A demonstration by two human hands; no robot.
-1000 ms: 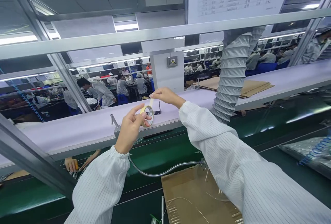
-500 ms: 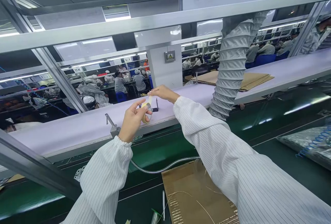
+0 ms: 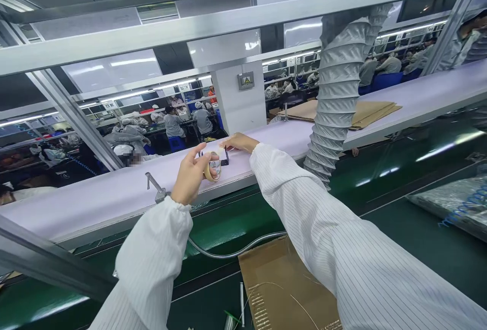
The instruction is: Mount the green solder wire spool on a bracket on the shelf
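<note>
Over the pale lilac shelf [image 3: 262, 142], my left hand [image 3: 190, 171] grips a roll of yellowish masking tape [image 3: 208, 171], with fingers through and around its ring. Just to the right and slightly farther off, my right hand [image 3: 239, 141] has its fingertips pinched at the pale free end of the tape, close to the shelf surface. A small black bracket-like stand [image 3: 225, 159] sits on the shelf between the two hands, partly hidden behind the roll.
A grey flexible duct [image 3: 335, 96] hangs down right of my right arm. Flat cardboard [image 3: 375, 114] lies on the shelf behind it. Below are a green conveyor surface [image 3: 228, 223], a metal gooseneck [image 3: 243, 254] and a cardboard sheet [image 3: 289, 289]. Several people work in the background.
Both hands have shifted slightly left in view. My right hand has gone lower, bringing the tape end down toward the black stand. My left hand keeps hold of the roll.
</note>
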